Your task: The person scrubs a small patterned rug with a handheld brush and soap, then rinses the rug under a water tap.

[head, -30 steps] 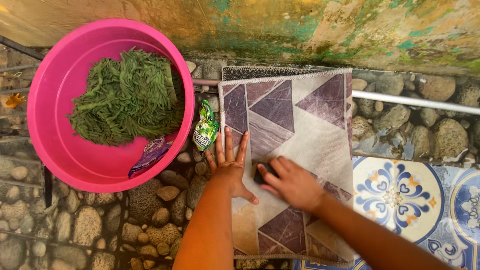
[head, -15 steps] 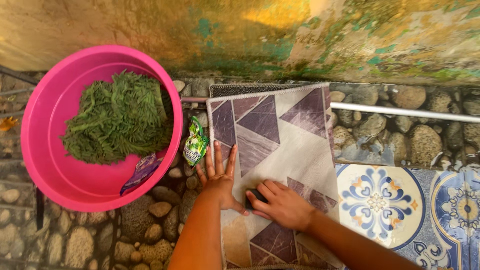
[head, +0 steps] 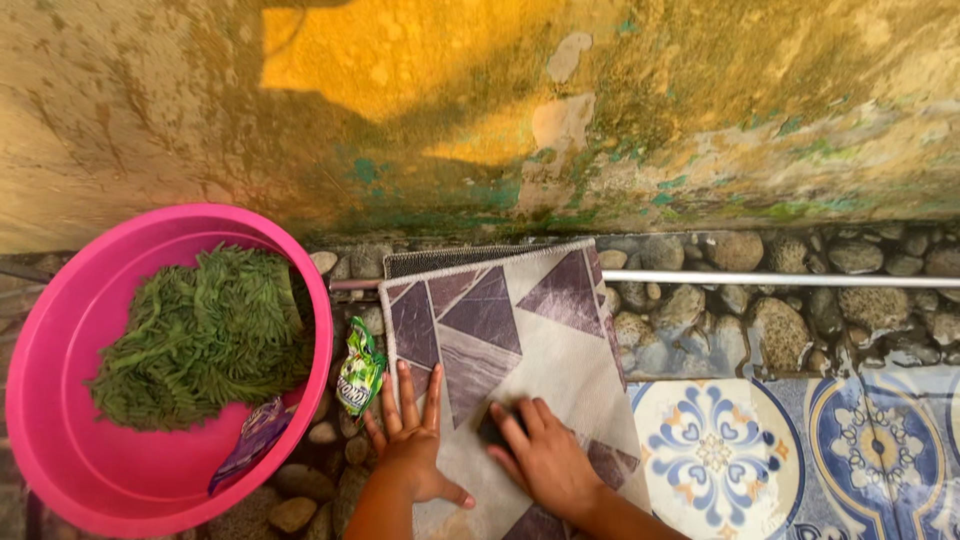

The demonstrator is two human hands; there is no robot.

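A mat with purple and grey triangle shapes lies flat on the stony ground. My left hand rests flat on the mat's left edge, fingers spread, holding nothing. Just to its right, my right hand presses down on a small dark scrubbing pad, most of which is hidden under the fingers. Both hands are near the bottom of the view.
A pink basin at the left holds a green shaggy cloth and a purple sachet. A green sachet lies between basin and mat. A metal pipe runs along pebbles below a stained wall. Patterned blue tiles lie right.
The view has tilted upward, showing more wall. Both hands now sit lower in the frame, and my right hand with the pad has shifted slightly on the mat.
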